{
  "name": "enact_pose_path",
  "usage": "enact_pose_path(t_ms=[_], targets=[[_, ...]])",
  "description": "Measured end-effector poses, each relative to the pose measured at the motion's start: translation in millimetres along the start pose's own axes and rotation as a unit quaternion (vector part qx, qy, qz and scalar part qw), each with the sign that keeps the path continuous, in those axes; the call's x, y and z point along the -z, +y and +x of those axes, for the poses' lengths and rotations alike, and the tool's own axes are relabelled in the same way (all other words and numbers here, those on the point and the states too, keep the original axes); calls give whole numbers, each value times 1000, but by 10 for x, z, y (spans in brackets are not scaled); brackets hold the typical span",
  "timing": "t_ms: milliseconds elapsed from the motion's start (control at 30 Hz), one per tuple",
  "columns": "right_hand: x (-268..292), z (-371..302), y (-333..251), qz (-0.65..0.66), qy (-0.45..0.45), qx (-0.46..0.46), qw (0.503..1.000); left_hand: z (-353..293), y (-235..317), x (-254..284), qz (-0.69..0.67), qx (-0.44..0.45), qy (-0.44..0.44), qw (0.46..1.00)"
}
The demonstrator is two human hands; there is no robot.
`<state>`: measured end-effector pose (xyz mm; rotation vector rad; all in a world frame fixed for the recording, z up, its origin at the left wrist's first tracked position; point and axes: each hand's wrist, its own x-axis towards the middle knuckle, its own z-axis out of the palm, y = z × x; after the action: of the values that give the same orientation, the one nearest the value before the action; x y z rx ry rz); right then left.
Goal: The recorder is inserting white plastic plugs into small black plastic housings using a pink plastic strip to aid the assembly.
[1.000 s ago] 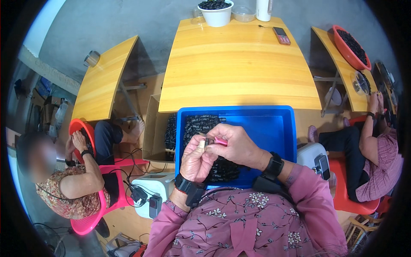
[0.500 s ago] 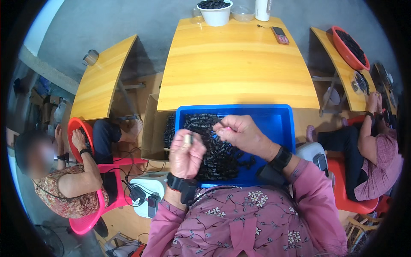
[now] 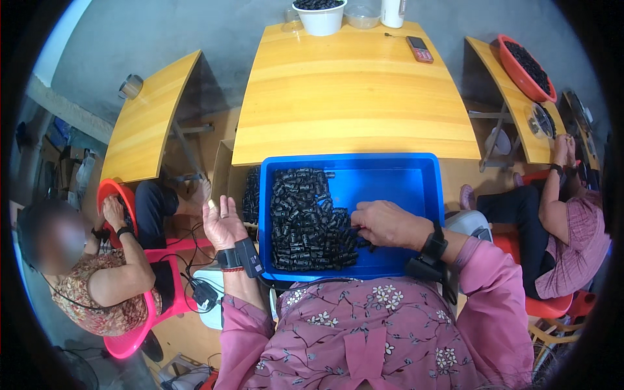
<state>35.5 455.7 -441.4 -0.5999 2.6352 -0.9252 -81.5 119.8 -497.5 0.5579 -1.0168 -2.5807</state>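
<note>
My left hand point(image 3: 224, 226) is palm up, off the left side of the blue tray point(image 3: 351, 158), its fingers apart and nothing visible in the palm. A pale yellowish covering shows on one of its fingertips. Small black cylindrical parts point(image 3: 302, 221) lie heaped in the tray's left half. Over the tray, my right hand point(image 3: 389, 224) reaches to the right edge of this heap. Its fingers are bent down and drawn together among the parts; what is between the tips is hidden.
A yellow wooden table point(image 3: 351, 97) stands beyond the tray, with a white tub point(image 3: 320, 21) of black pieces and a phone point(image 3: 420, 49). A cardboard box point(image 3: 223, 166) is left of the tray. One person point(image 3: 123, 279) sits at left, another point(image 3: 575, 240) at right.
My hands were close together above the heap, with something pinkish and blue at my right fingertips. Now my left hand has moved left and opened; my right has lowered to the parts.
</note>
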Motion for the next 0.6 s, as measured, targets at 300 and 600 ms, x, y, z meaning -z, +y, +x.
enact_pose_path(t_ms=[300, 600], targets=[[5, 2, 18, -23, -5, -5, 1000, -544, 78, -425, 125, -77, -145, 978], [212, 112, -279, 245, 187, 32, 951, -1187, -185, -632, 268, 250, -397, 841]])
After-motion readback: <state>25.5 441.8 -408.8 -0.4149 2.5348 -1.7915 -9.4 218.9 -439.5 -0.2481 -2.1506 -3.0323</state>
